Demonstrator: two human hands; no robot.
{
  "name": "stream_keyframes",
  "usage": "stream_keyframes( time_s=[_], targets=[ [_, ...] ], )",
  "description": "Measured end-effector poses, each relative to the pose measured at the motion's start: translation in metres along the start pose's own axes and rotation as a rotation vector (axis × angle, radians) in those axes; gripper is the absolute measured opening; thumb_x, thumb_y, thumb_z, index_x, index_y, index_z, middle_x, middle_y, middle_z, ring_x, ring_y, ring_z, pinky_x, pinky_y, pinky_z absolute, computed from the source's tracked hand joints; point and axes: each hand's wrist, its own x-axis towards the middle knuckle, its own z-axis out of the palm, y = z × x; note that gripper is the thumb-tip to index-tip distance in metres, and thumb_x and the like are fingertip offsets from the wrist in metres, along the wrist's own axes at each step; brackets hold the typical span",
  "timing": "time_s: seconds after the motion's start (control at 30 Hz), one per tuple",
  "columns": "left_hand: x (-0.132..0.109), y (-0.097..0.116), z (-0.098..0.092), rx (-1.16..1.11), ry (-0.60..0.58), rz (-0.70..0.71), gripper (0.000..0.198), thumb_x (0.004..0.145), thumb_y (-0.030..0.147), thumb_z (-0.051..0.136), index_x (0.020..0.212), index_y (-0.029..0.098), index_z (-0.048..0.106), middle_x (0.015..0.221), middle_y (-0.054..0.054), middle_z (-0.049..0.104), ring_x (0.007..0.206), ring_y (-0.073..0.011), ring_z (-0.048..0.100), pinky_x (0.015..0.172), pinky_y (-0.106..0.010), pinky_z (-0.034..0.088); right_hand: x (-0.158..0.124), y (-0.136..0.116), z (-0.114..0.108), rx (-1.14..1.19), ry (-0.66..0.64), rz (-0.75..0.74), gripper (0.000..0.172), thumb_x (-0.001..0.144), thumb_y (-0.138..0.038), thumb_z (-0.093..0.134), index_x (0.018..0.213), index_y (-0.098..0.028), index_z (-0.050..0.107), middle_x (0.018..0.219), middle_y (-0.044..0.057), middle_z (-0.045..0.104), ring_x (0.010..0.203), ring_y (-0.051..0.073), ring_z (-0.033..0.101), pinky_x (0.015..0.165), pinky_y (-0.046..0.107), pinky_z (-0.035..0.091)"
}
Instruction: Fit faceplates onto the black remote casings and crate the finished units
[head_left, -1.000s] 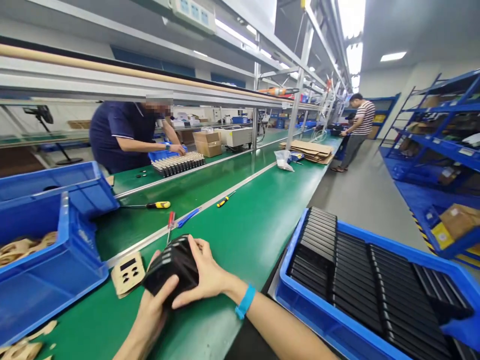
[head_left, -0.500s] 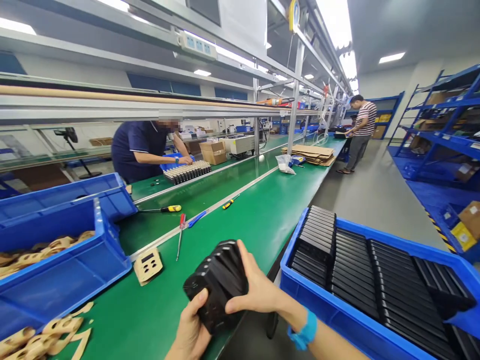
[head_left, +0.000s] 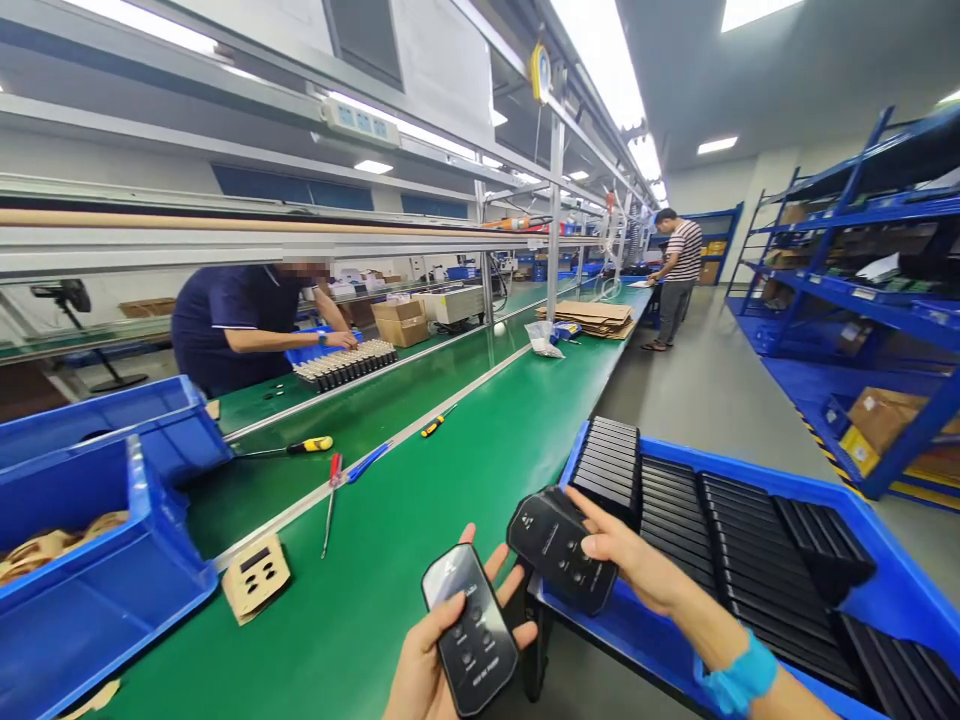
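My left hand (head_left: pixel 431 650) grips a black panel (head_left: pixel 471 630) with rounded ends, small round marks and white print, its glossy face up. The thumb lies on its face and the fingers show behind it. To the right, my right hand (head_left: pixel 637 560), with a blue band at the wrist, holds another black panel (head_left: pixel 551 545) by its right side, over the near left edge of a blue bin (head_left: pixel 592 622). At least one more dark piece shows behind that panel. Rows of black panels (head_left: pixel 682 520) fill much of the bin.
On the green bench (head_left: pixel 352 590) lie a tan card piece (head_left: pixel 256 578), a red screwdriver (head_left: pixel 331 500), blue tweezers (head_left: pixel 369 462) and a yellow screwdriver (head_left: pixel 435 425). Blue bins (head_left: pixel 90 590) stand left. A person (head_left: pixel 240 320) works across the bench; another (head_left: pixel 675 265) stands farther off.
The stack of black panels that both hands held together is now split between them. My right hand has moved right, over the bin's edge. The view has turned to the right.
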Motion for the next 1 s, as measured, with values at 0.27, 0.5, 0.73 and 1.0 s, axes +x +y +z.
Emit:
stream_keyframes(
  time_s=[0.27,0.5,0.73,1.0],
  targets=[
    [0.009,-0.019,-0.047,-0.094,0.072,-0.02,0.071,0.091,0.01,0.045,0.144,0.044,0.014,0.127,-0.009,0.061,0.122,-0.0283,0.051,0.105,-0.06,0.034,-0.005,0.005,-0.039,-1.081,0.23,-0.097,0.105,0.057,-0.032,0.063,0.149,-0.007,0.02,0.129,0.022,0.047,0.117,0.036,0.045,0.099,0.049,0.038],
    [0.005,-0.02,-0.053,-0.135,0.167,-0.038,0.068,0.09,0.011,0.05,0.144,0.041,0.022,0.123,-0.01,0.063,0.119,-0.0294,0.054,0.106,-0.06,0.032,0.007,0.012,-0.045,-1.129,0.094,-0.019,0.109,0.065,-0.055,0.066,0.151,-0.013,0.012,0.156,0.021,0.012,0.143,0.037,0.005,0.11,0.059,0.015],
    [0.004,-0.02,-0.041,-0.115,0.352,-0.051,0.081,0.087,0.009,0.056,0.147,0.037,0.011,0.12,-0.014,0.065,0.112,-0.0294,0.06,0.102,-0.06,0.039,0.02,0.007,-0.035,-1.289,0.097,0.216,0.112,0.074,-0.075,0.048,0.146,0.004,0.016,0.152,0.029,0.004,0.141,0.041,-0.001,0.109,0.065,-0.001],
    [0.001,-0.019,-0.038,-0.081,0.324,-0.07,0.082,0.086,0.009,0.057,0.148,0.031,0.008,0.119,-0.018,0.064,0.116,-0.0323,0.056,0.102,-0.055,0.041,0.037,-0.023,-0.038,-1.144,0.202,-0.161,0.084,0.089,-0.066,0.026,0.151,-0.012,0.011,0.156,0.016,0.009,0.143,0.03,-0.001,0.113,0.057,-0.001]
  ],
)
